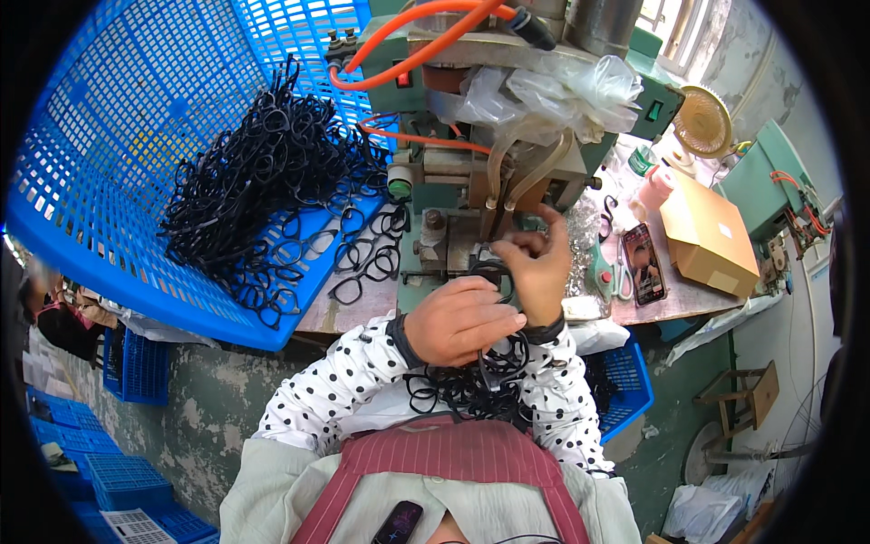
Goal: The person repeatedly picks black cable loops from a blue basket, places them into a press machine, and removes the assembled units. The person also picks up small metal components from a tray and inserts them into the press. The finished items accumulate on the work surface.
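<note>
My right hand (541, 270) is at the green bench machine (450, 238), thumb and forefinger pinched at a black eyeglass frame (494, 269) close below the tool head. Just nearer to me, my left hand (464, 322) is closed, its fingers pointing right. Another black eyeglass frame (490, 372) shows under those fingers, partly hidden by the hand. In my lap lies a heap of similar black frames (444, 392). To the left, a large blue plastic basket (172, 304) lies tipped, with a big pile of black frames (263, 163) in it.
Several loose frames lie on the table between basket and machine. Orange air hoses (426, 14) and clear tubes (544, 168) run to the machine. At right are a phone (643, 265), scissors (622, 281), a cardboard box (709, 234) and a pink bottle (654, 189). Below stands a blue crate (628, 385).
</note>
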A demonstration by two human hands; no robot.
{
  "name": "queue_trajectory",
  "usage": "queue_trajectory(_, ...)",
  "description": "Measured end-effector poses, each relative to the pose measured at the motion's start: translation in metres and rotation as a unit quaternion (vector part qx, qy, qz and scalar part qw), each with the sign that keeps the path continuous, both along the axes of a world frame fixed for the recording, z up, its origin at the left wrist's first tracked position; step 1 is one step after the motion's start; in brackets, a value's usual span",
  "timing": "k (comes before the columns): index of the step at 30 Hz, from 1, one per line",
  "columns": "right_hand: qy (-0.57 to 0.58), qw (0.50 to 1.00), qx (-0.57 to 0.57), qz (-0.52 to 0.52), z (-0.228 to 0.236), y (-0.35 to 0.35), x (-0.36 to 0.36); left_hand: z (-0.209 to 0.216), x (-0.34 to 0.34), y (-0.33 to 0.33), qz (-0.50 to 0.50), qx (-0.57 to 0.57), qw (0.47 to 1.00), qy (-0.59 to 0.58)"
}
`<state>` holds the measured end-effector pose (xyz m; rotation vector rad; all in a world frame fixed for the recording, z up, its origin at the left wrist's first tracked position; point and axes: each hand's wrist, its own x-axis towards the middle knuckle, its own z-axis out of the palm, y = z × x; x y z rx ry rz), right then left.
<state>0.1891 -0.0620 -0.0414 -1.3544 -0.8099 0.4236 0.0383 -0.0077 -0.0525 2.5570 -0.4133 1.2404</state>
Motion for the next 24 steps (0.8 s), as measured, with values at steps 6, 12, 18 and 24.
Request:
queue_trajectory(6, -0.276, 0.873, -0.288, -0.280, -0.082, -0.017, 0.109, -0.010, 0.009, 0.012, -0.041, -0.012, 0.998, 0.045)
queue_trajectory(12, -0.454, 0.830, -0.267, -0.183, -0.091, -0.040, 0.096, -0.013, 0.010, 0.013, -0.039, -0.025, 0.998, 0.035)
queue_trajectory(18, -0.418, 0.858, -0.193, -0.226, -0.113, -0.034, 0.107, -0.013, 0.009, 0.009, -0.028, -0.015, 0.998, 0.045)
queue_trajectory(24, -0.463, 0.825, -0.244, -0.212, -0.110, -0.035, 0.103, -0.035, -0.035, 0.029, 0.194, 0.035, 0.978, -0.067)
